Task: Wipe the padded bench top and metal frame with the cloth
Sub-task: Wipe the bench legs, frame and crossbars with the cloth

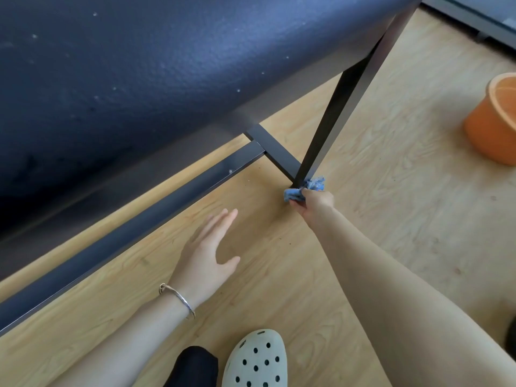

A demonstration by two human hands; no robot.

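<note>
The cloth (304,189) is a small, soft blue rag, bunched into a wad in the right hand (314,203), whose fingers are curled round it. The wad is pressed against the foot of the slanted leg (335,107) of the metal frame, where the leg meets the floor (391,191) just beyond the knuckles. The left hand (208,250) is released, fingers straight, holding nothing, nearer the body than the right hand; whether it touches the floor cannot be told. The low rail (139,219) runs just beyond the left fingertips. The padded worktop (125,79) lies above and beyond both hands.

Handling, as a judgement: the cloth is limp and light and should conform to the flat-sided leg. Wrap it round the section and grip through it so that every face is covered. The dark metal is probably rigid and smooth, so the wad should slide easily. The padding looks textured and likely yields; the pale specks on it may need firmer, flat-palm pressure
</note>
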